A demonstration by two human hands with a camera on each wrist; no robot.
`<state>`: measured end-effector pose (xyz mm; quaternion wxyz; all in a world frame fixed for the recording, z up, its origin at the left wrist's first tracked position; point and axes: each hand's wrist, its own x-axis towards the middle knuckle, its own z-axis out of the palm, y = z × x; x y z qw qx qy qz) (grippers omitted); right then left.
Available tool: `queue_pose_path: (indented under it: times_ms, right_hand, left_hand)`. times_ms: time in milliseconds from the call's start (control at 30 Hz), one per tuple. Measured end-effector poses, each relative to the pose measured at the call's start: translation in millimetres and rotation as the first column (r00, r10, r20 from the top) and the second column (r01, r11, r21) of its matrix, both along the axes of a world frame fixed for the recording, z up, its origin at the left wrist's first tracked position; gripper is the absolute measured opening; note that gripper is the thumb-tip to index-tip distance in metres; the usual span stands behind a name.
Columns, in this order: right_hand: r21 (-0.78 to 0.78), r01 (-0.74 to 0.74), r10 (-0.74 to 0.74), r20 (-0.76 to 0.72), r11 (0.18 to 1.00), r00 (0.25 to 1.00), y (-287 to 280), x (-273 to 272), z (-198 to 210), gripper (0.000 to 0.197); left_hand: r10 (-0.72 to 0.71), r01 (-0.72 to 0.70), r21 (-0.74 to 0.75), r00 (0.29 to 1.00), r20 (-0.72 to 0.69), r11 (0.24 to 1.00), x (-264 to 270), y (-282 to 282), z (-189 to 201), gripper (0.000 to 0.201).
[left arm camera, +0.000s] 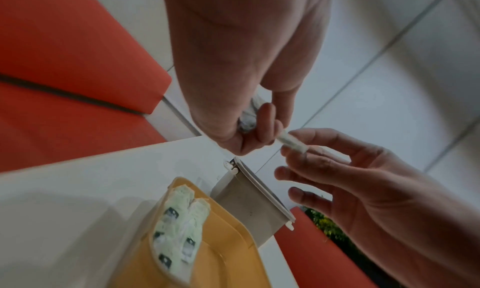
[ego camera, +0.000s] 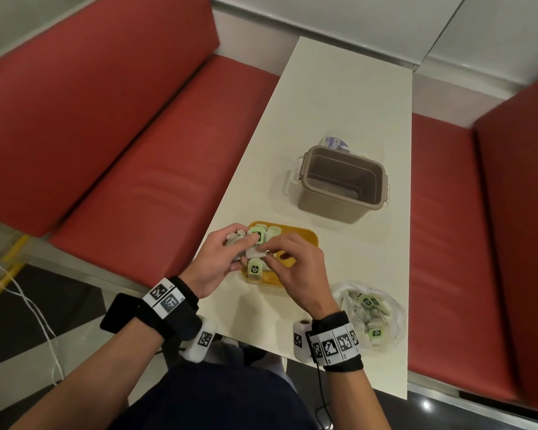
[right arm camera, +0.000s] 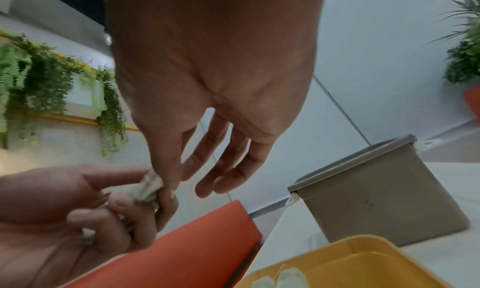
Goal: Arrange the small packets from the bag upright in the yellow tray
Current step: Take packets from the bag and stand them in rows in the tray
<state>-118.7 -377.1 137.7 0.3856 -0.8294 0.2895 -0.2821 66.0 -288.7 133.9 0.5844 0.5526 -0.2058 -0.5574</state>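
Our right hand (right arm camera: 207, 99) pinches a small pale green packet (right arm camera: 149, 187) held by our left hand (right arm camera: 78, 210), above the yellow plastic tray (right arm camera: 363, 249) and grey plastic box (right arm camera: 384, 200).

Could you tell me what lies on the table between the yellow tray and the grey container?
Nothing: in the head view the strip of white table between the yellow tray and the grey container is bare.

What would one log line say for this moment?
left hand: holds packet bunch | right hand: pinches one packet | yellow tray: partly filled | bag: packets remain
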Motion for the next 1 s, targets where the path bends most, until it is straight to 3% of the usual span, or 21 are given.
queue_pose_path:
  times_ms: [67,167,267,400,633,800,1000]
  right_hand:
    - [0.017,0.03,-0.03,0.015,0.999,0.999,-0.2,-1.7,-3.6,0.027]
    - [0.172,0.133,-0.142,0.04,0.976,0.989,-2.6,-2.1,-0.4,0.025]
    - [0.206,0.16,-0.166,0.013,0.965,0.986,-5.4,-1.5,0.2,0.022]
    - [0.291,0.177,-0.202,0.056,0.94,0.978,-9.3,-0.6,-2.0,0.01]
    - [0.414,0.177,-0.186,-0.021,0.893,0.982,-16.9,-1.1,-25.9,0.02]
    - [0.345,0.42,-0.327,-0.298,0.839,0.897,-33.2,1.0,-66.9,0.022]
    - [0.302,0.412,-0.199,-0.545,0.86,0.814,-35.4,18.8,-106.8,0.021]
  left_hand:
    - [0.019,-0.013,-0.049,0.99,0.136,0.999,0.0,-2.2,0.2,0.022]
    - [0.041,-0.007,-0.097,0.935,0.352,0.995,-0.1,-4.8,2.6,0.016]
    - [0.058,0.01,-0.145,0.889,0.455,0.989,-3.1,-7.4,2.5,0.014]
    - [0.049,0.009,-0.14,0.915,0.401,0.99,-6.5,-10.7,-3.5,0.013]
    - [0.019,-0.018,-0.007,0.934,0.357,1.0,-11.0,-8.6,-26.9,0.012]
    - [0.049,-0.085,0.101,0.947,0.317,0.991,-4.2,0.6,-40.4,0.011]
    - [0.067,-0.139,0.211,0.947,0.315,0.968,3.3,7.7,-55.4,0.009]
